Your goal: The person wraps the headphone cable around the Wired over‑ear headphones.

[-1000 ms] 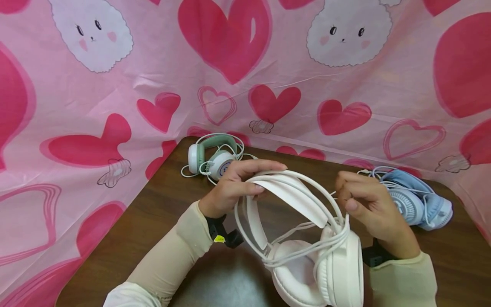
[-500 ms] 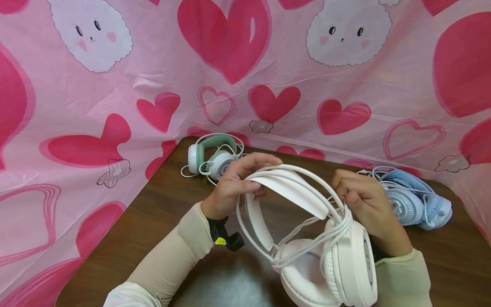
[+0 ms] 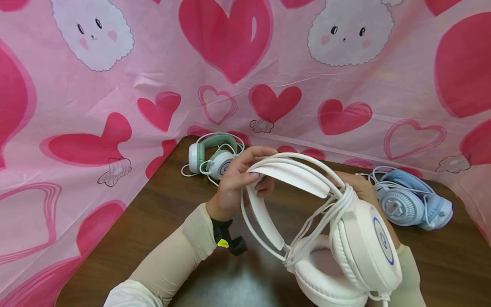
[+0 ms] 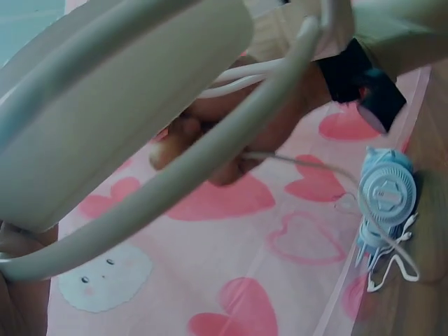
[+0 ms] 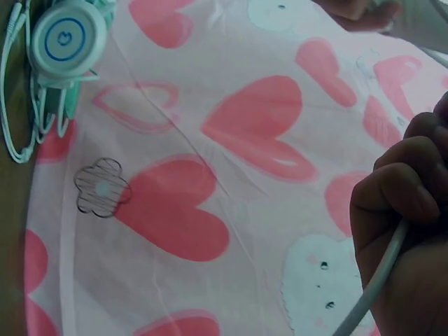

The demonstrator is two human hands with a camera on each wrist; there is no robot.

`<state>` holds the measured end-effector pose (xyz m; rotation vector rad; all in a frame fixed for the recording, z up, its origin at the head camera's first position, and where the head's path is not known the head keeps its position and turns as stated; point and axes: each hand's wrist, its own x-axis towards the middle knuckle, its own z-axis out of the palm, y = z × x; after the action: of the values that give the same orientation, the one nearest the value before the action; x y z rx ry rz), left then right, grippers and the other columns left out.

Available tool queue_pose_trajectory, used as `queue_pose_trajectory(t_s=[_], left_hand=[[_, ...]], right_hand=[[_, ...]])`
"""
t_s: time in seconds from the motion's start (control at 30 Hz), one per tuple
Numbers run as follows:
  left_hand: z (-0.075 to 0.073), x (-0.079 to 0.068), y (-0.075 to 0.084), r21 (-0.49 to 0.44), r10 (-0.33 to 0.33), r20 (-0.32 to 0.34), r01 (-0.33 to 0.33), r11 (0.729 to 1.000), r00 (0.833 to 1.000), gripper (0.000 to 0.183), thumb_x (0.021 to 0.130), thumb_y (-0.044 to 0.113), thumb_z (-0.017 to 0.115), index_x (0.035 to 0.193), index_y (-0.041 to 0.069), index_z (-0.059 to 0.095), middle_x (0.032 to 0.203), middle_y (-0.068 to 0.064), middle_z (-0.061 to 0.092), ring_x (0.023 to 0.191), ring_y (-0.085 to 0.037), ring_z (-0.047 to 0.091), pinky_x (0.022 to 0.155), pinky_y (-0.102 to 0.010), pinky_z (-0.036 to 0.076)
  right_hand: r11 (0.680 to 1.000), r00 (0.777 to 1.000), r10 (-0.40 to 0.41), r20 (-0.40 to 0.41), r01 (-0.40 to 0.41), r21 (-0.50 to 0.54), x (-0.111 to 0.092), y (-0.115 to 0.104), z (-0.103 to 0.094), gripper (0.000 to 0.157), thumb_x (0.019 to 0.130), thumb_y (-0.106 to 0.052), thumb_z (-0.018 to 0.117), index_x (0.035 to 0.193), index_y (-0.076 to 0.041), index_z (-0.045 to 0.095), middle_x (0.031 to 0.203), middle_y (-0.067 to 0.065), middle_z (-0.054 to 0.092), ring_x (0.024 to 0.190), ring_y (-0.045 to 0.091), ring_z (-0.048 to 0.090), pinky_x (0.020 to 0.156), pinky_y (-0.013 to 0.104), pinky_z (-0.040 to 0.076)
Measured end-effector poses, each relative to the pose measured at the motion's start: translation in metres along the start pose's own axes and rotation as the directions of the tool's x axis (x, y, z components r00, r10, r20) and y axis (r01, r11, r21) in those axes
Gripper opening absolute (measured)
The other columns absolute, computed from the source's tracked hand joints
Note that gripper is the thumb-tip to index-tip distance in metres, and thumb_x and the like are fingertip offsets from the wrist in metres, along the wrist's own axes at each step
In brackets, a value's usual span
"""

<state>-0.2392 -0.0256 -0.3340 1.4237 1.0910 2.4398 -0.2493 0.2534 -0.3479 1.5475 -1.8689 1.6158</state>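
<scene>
The left hand (image 3: 238, 183) pinches the white headphones (image 3: 295, 178) at the band, thumb on the near side and fingers behind and below, and holds them clear of the brown surface (image 3: 165, 204). From that grip the band arches toward the ear cups, its length running roughly from 10 to 4 o'clock. The nearer ear cup (image 3: 364, 247) hangs at about 4 o'clock from the left hand; the farther ear cup (image 3: 318, 275) shows at 8 o'clock from the nearer one.

The right hand (image 3: 358, 185) is partly hidden behind the headphones in the head view. The right wrist view shows its fingers curled round a white cable (image 5: 378, 280), whose far end cannot be traced.

The relation that matters, as I judge it, is between the right hand and the gathered cable loops (image 3: 345, 198). They wrap the headphones at 11 o'clock from the nearer ear cup, just beside the right hand at its 7 o'clock. The right hand is clearly the closer; from the left hand, the loops lie across the band between 3 and 4 o'clock.

On the surface, green-and-white headphones (image 3: 220, 164) lie near the left hand at 10 to 11 o'clock; blue headphones (image 3: 402, 207) lie beyond the right hand, between 3 and 4.
</scene>
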Motion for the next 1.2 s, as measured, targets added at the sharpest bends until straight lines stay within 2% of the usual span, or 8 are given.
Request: queue_pose_trajectory(t_s=[0.2,0.43,0.7,0.77,0.9,1.1,1.17,1.2], left_hand=[[0.002,0.000,-0.003,-0.107,0.044,-0.057,-0.050,0.993,0.997,0.034,0.093,0.021,0.052,0.126,0.013,0.054,0.098,-0.002,0.057,0.059,-0.013,0.035,0.049,-0.025,0.032],[0.005,0.002,-0.002,-0.166,0.063,-0.137,-0.085,0.983,0.989,0.034,0.093,0.020,0.053,0.125,0.010,0.054,0.094,-0.004,0.057,0.058,-0.013,0.035,0.049,-0.024,0.032],[0.005,0.003,-0.001,-0.146,0.072,-0.222,-0.107,0.983,0.972,0.030,0.095,0.017,0.048,0.124,0.012,0.052,0.091,-0.008,0.052,0.058,-0.013,0.034,0.049,-0.023,0.034],[0.005,0.003,0.001,-0.153,0.075,-0.259,-0.117,0.981,0.963,0.029,0.095,0.015,0.045,0.124,0.013,0.052,0.093,-0.009,0.053,0.058,-0.013,0.035,0.050,-0.022,0.035],[0.005,0.004,0.004,-0.152,0.081,-0.331,-0.138,0.979,0.940,0.031,0.096,0.009,0.035,0.121,0.012,0.052,0.094,-0.009,0.053,0.058,-0.013,0.034,0.050,-0.022,0.036],[0.004,0.006,0.005,-0.133,0.080,-0.391,-0.142,0.981,0.917,0.036,0.095,0.004,0.027,0.119,0.012,0.052,0.093,-0.008,0.052,0.058,-0.013,0.035,0.049,-0.022,0.037],[0.005,0.006,0.006,-0.127,0.086,-0.412,-0.150,0.981,0.907,0.035,0.095,0.005,0.026,0.119,0.012,0.052,0.093,-0.008,0.052,0.058,-0.013,0.035,0.049,-0.021,0.037],[0.005,0.006,0.007,-0.125,0.089,-0.422,-0.155,0.980,0.902,0.035,0.095,0.005,0.026,0.119,0.012,0.051,0.093,-0.008,0.051,0.058,-0.012,0.035,0.049,-0.021,0.037]], right_hand=[[0.924,0.950,0.297,0.096,-0.312,0.223,0.002,-0.002,0.012,0.025,0.104,-0.015,0.043,0.101,-0.010,0.067,0.096,-0.016,0.063,0.080,-0.005,0.051,0.064,0.009,0.036],[0.986,0.982,0.166,-0.095,-0.163,0.035,0.025,-0.021,0.059,0.039,0.108,-0.021,0.028,0.094,-0.021,0.065,0.093,-0.013,0.057,0.083,0.002,0.047,0.072,0.013,0.034],[0.961,0.963,0.266,0.052,-0.269,0.066,0.004,0.022,0.046,0.036,0.107,-0.024,0.034,0.097,0.002,0.057,0.072,0.002,0.052,0.060,0.009,0.045,0.053,0.018,0.035],[0.878,0.919,0.363,0.157,-0.393,0.271,0.015,0.014,0.047,0.033,0.104,-0.032,0.043,0.098,-0.004,0.060,0.067,-0.003,0.049,0.055,0.006,0.039,0.047,0.019,0.027],[0.570,0.766,0.496,0.408,-0.642,0.512,0.024,0.014,0.034,0.016,0.102,-0.024,0.050,0.108,-0.024,0.065,0.077,-0.011,0.054,0.064,0.001,0.041,0.053,0.018,0.028],[0.757,0.891,0.373,0.259,-0.454,0.470,0.011,0.039,0.039,0.018,0.100,-0.029,0.054,0.110,-0.018,0.066,0.066,0.005,0.046,0.052,0.018,0.033,0.043,0.030,0.023],[0.760,0.915,0.309,0.259,-0.402,0.511,0.010,0.047,0.042,0.022,0.102,-0.027,0.050,0.112,-0.014,0.065,0.066,0.000,0.048,0.052,0.012,0.035,0.043,0.026,0.022],[0.709,0.911,0.305,0.278,-0.412,0.572,0.011,0.045,0.045,0.022,0.102,-0.026,0.050,0.112,-0.013,0.065,0.068,-0.001,0.050,0.053,0.010,0.037,0.043,0.023,0.023]])
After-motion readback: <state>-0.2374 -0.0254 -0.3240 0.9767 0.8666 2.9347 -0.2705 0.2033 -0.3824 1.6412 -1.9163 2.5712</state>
